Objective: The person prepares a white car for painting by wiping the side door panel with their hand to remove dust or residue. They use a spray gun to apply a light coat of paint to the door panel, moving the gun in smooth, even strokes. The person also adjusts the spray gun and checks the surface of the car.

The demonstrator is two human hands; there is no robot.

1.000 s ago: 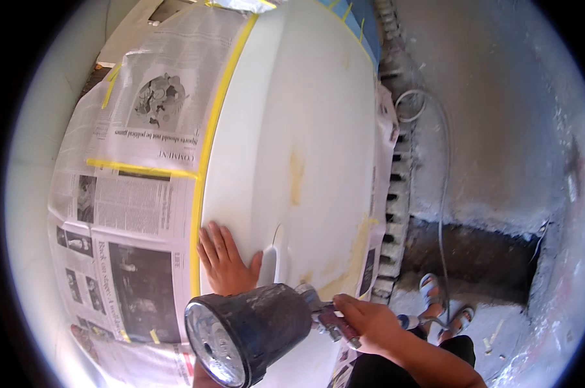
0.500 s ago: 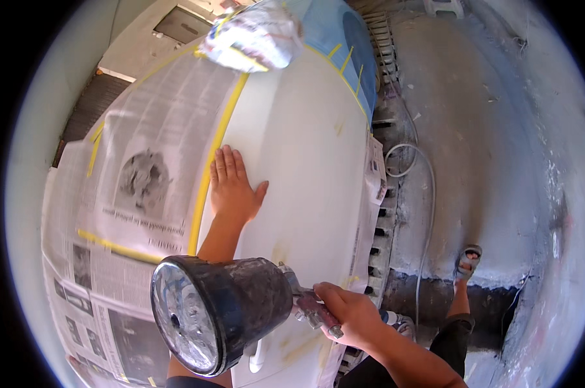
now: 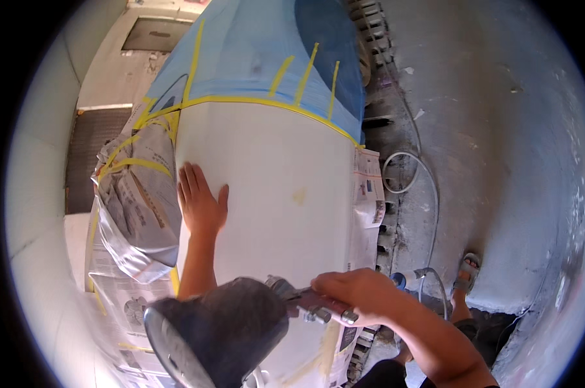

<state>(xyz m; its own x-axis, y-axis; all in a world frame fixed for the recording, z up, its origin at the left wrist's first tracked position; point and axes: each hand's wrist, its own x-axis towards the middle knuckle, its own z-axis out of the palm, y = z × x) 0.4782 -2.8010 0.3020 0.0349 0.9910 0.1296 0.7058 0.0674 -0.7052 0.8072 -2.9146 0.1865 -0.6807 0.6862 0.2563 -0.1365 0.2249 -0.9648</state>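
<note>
My left hand point(image 3: 200, 202) lies flat on a pale white car panel point(image 3: 266, 220), fingers together and stretched forward, thumb out to the side. It rests near the panel's left edge, beside a newspaper-wrapped bundle point(image 3: 140, 194) bound with yellow tape. In my right hand point(image 3: 360, 294) is the handle of a spray gun point(image 3: 221, 330), whose large dark cup hangs over the near part of the panel. The cup hides my left forearm's lower part. Beyond the hand, blue masking film point(image 3: 241, 45) covers the car, its edge held by yellow tape point(image 3: 260, 102).
Newspaper sheets point(image 3: 369, 194) hang along the panel's right side. A grey hose point(image 3: 428, 187) loops on the concrete floor point(image 3: 480, 129) next to a slotted grate point(image 3: 384, 239). My sandalled foot point(image 3: 467, 266) stands at the right, by a dark recess in the floor. A pale wall point(image 3: 40, 194) rises at left.
My left hand has slid forward along the panel, closer to the blue film. The view has shifted forward too, and the wrapped bundle now appears beside that hand. The spray gun stays in my right.
</note>
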